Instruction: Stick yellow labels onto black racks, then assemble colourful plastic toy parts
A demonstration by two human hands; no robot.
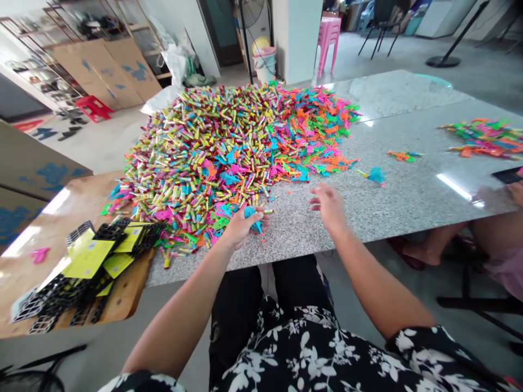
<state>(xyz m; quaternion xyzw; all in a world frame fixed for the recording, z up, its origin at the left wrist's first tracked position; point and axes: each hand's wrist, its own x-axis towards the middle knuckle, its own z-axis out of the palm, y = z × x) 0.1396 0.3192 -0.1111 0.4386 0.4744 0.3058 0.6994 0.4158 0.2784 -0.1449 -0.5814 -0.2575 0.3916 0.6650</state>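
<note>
Through the head view I see the left hand (pixel 239 227) closed around a blue plastic piece (pixel 254 219), a small tube (pixel 268 211) showing just past its fingers. The right hand (pixel 330 207) hangs well to the right of that grip, fingers parted and apparently holding nothing. Just beyond and left of the grip rises a heap of tubes (pixel 192 147); I judge that a brush of the knuckles could set it sliding. A loose pinch could drop the blue piece among the coloured pieces (pixel 223 215) beside the grip.
</note>
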